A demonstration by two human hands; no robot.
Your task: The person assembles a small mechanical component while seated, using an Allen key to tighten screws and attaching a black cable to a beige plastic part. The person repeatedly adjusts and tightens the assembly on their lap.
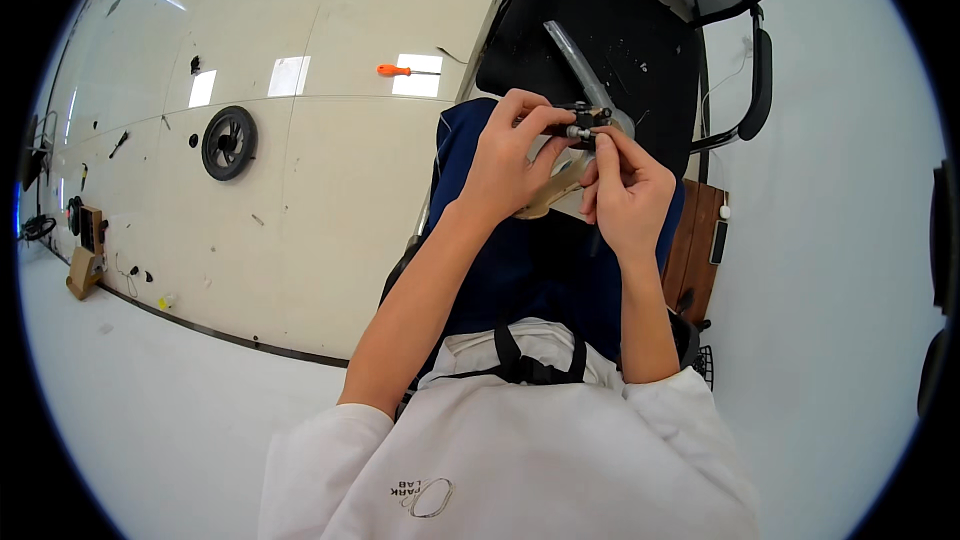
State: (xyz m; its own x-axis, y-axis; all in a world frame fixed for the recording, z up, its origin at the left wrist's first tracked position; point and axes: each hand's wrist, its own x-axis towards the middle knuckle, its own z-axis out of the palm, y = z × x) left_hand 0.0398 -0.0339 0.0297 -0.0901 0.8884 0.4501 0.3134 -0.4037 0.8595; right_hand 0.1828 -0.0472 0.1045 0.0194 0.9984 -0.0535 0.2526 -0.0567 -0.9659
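Above my lap, both hands meet at a small black and silver mechanical part [586, 121]; its exact kind is too small to make out. My left hand [503, 162] closes on it from the left, thumb and fingers bent round it. From the right, my right hand [633, 202] pinches its near side between thumb and forefinger. Behind the part, a grey metal tube [574, 58] slants away over a black chair seat [610, 30]. Just under my hands is a tan curved piece [545, 202], partly hidden by them.
An orange-handled screwdriver [394, 70] and a black spoked wheel [229, 143] lie on the glossy cream surface to the left, among several small dark parts. A cardboard box [83, 273] stands far left. At right are the chair's armrest [760, 85] and a brown wooden board [697, 250].
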